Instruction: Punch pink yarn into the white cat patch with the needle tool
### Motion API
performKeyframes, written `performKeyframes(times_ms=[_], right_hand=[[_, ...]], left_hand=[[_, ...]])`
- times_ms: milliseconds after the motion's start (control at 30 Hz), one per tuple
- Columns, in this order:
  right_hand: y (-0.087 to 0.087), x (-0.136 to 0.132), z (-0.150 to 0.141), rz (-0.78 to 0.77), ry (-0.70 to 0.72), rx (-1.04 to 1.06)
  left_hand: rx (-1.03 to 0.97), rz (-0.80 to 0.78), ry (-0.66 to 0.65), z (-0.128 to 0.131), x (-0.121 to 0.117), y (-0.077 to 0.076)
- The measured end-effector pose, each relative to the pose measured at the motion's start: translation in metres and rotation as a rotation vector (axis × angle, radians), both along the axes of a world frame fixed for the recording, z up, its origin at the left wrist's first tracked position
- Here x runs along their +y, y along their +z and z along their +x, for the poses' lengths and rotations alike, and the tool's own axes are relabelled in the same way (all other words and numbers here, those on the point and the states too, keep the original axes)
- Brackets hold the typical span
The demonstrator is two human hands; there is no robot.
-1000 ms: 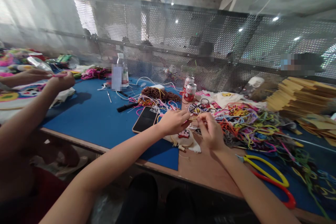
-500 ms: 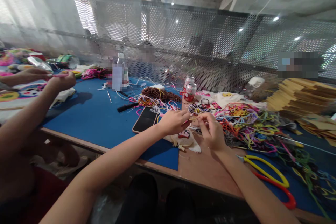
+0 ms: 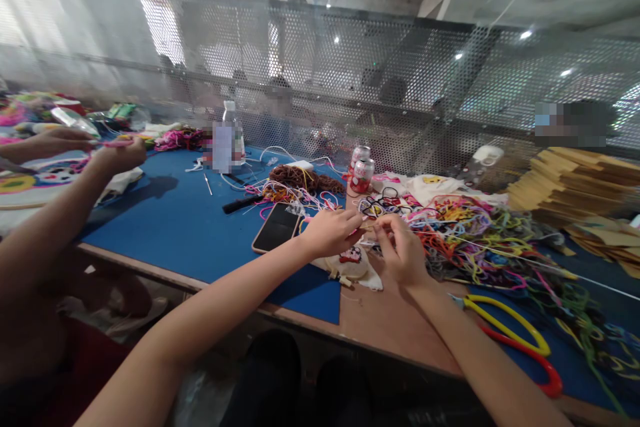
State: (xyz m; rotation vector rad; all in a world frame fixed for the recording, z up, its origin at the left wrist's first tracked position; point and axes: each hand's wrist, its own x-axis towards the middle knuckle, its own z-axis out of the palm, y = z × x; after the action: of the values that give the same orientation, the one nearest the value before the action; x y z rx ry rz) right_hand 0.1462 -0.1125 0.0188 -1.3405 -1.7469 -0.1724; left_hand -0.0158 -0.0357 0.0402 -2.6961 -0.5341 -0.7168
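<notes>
My left hand (image 3: 330, 232) and my right hand (image 3: 401, 250) meet above the table edge, fingers pinched together on something small between them that I cannot make out. Just below them lies a small embroidery hoop (image 3: 351, 264) with white cloth and a red cartoon figure. A big tangle of coloured yarn (image 3: 470, 233) spreads to the right of my hands.
A black phone (image 3: 277, 227) lies on the blue mat (image 3: 190, 220) left of my hands. Two red cans (image 3: 361, 175), a bottle (image 3: 231, 133) and brown yarn (image 3: 300, 180) stand behind. Yellow and red scissors (image 3: 520, 340) lie at right. Another person's hands (image 3: 117, 153) work at far left.
Almost nothing: my fingers shift slightly at the pinch, and the other person's hand at left moves a little.
</notes>
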Motion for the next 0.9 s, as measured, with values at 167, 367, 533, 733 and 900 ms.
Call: performKeyframes(times_ms=[167, 367, 533, 733, 900], right_hand=[[-0.0001, 0.0007, -0.0006, -0.023, -0.003, -0.037], [0.0003, -0.0007, -0.001, -0.001, -0.004, -0.009], [0.0007, -0.0019, -0.0009, 0.024, 0.006, 0.009], [0.0012, -0.0014, -0.0012, 0.012, -0.007, -0.014], [0.0001, 0.0003, -0.0014, -0.02, 0.002, -0.014]], left_hand=[[0.002, -0.004, 0.004, -0.0002, -0.0009, 0.0007], [0.007, -0.005, 0.002, 0.0005, 0.0, -0.0002], [0.004, -0.005, 0.0, 0.0003, 0.0005, -0.001], [-0.004, 0.0, -0.005, 0.001, 0.0002, -0.0011], [-0.009, 0.0, -0.014, 0.0006, 0.0003, -0.0001]])
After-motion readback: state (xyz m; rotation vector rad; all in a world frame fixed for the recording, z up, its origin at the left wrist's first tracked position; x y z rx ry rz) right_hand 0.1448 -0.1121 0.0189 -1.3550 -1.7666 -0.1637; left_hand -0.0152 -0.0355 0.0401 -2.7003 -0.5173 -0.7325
